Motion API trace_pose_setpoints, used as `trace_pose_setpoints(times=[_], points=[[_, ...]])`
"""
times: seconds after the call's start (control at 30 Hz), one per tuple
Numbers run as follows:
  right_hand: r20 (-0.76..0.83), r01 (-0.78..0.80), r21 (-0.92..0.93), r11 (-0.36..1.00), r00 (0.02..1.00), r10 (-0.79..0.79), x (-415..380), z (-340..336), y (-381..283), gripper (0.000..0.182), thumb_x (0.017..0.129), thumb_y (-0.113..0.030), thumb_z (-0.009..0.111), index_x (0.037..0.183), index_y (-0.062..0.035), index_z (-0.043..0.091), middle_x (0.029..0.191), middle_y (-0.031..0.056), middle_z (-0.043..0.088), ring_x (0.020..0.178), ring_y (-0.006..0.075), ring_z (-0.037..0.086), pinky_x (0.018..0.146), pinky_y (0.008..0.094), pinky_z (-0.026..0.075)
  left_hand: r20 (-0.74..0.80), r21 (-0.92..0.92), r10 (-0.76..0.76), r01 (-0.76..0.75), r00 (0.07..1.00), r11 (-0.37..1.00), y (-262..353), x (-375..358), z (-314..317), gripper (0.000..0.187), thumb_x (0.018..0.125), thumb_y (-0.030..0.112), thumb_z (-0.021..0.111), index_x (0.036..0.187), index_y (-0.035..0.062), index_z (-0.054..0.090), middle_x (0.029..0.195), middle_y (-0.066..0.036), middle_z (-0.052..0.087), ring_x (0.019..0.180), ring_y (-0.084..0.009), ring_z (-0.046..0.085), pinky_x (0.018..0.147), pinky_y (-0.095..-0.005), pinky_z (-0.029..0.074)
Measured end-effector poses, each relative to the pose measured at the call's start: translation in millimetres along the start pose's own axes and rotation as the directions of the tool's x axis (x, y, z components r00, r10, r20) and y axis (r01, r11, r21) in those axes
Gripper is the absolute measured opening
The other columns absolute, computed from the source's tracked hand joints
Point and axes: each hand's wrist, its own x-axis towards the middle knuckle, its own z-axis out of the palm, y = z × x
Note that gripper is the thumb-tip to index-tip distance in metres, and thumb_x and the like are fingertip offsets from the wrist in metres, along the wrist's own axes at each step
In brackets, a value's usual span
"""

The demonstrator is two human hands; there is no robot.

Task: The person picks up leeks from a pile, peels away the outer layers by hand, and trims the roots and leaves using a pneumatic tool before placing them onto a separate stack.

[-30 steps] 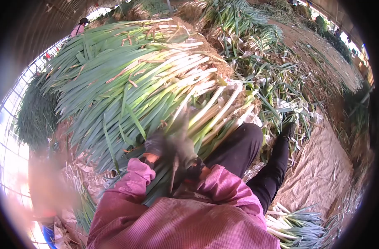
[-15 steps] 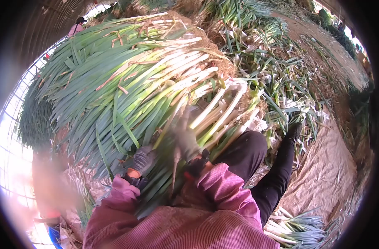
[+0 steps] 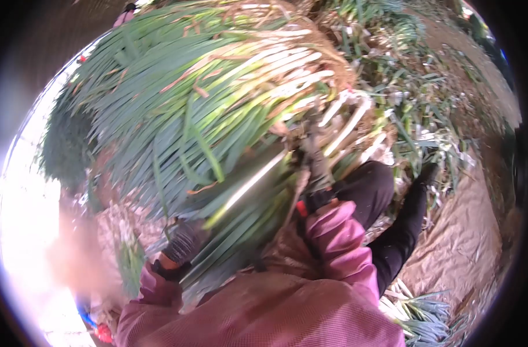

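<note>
My left hand (image 3: 184, 240), in a dark striped glove, is closed at the leafy end of one green onion (image 3: 251, 189). The stalk slants up and right from it, its pale part over other green leaves. My right hand (image 3: 317, 170), also gloved, is beside the white stalks near my bent knee. Motion blurs its fingers, and a thin brownish strip (image 3: 297, 196) hangs beside it. In front of me lies a big pile of green onions (image 3: 177, 115), leaves to the left, white stalks and roots to the right.
Loose leaves and peelings (image 3: 414, 115) litter the ground at right. A brown sheet (image 3: 457, 225) lies beyond my outstretched leg (image 3: 400, 243). A small bunch of green onions (image 3: 420, 312) lies at lower right. Another person (image 3: 125, 16) is at far upper left.
My left hand has moved down and left, the single green onion coming with it away from the pile. My right hand has shifted right, apart from the left. The whole view has shifted too.
</note>
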Motion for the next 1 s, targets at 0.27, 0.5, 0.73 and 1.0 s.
trace_pose_setpoints(times=[0.27, 0.5, 0.73, 1.0], points=[[0.123, -0.129, 0.079, 0.988, 0.985, 0.119, -17.4, -12.9, -5.9, 0.026, 0.09, -0.034, 0.061, 0.092, -0.0078, 0.06, 0.083, 0.0093, 0.065, 0.057, 0.0143, 0.058, 0.046, 0.0296, 0.049, -0.725, 0.434, -0.353, 0.79, 0.591, 0.433, -258.4, -190.3, -78.5, 0.03, 0.094, 0.022, 0.054, 0.12, 0.0064, 0.056, 0.097, -0.013, 0.066, 0.08, -0.0296, 0.065, 0.067, -0.0406, 0.052], [0.184, -0.094, 0.07, 0.993, 0.98, 0.08, -23.6, -12.9, 31.0, 0.039, 0.093, -0.039, 0.052, 0.103, -0.0018, 0.059, 0.094, 0.0161, 0.064, 0.083, 0.029, 0.063, 0.072, 0.046, 0.053, -0.546, 0.386, -0.831, 0.913, 0.109, -0.134, -339.5, -196.9, -118.6, 0.05, 0.092, 0.032, 0.056, 0.132, 0.0032, 0.046, 0.124, -0.018, 0.056, 0.106, -0.035, 0.059, 0.092, -0.0437, 0.046], [-0.059, -0.08, -0.118, 0.99, 0.996, 0.074, -28.1, 17.4, 43.3, 0.032, 0.091, -0.034, 0.059, 0.101, -0.0037, 0.056, 0.083, 0.01, 0.062, 0.071, 0.0231, 0.061, 0.068, 0.0425, 0.053, -0.493, 0.19, -0.25, 0.384, 0.833, 0.904, -160.7, 42.2, 9.7, 0.044, 0.085, 0.027, 0.064, 0.123, 0.0064, 0.055, 0.131, -0.013, 0.053, 0.121, -0.0323, 0.05, 0.102, -0.0436, 0.036], [-0.181, -0.062, -0.331, 0.942, 0.984, 0.001, -45.8, 53.9, 66.5, 0.015, 0.081, -0.015, 0.065, 0.09, -0.0057, 0.058, 0.062, -0.0012, 0.051, 0.047, 0.0092, 0.046, 0.042, 0.0232, 0.037, -0.37, 0.236, 0.034, 0.058, 0.928, 0.97, -6.7, 306.9, 29.5, 0.026, 0.081, 0.017, 0.06, 0.103, 0.0034, 0.057, 0.1, -0.016, 0.06, 0.091, -0.0314, 0.062, 0.077, -0.0414, 0.05]])
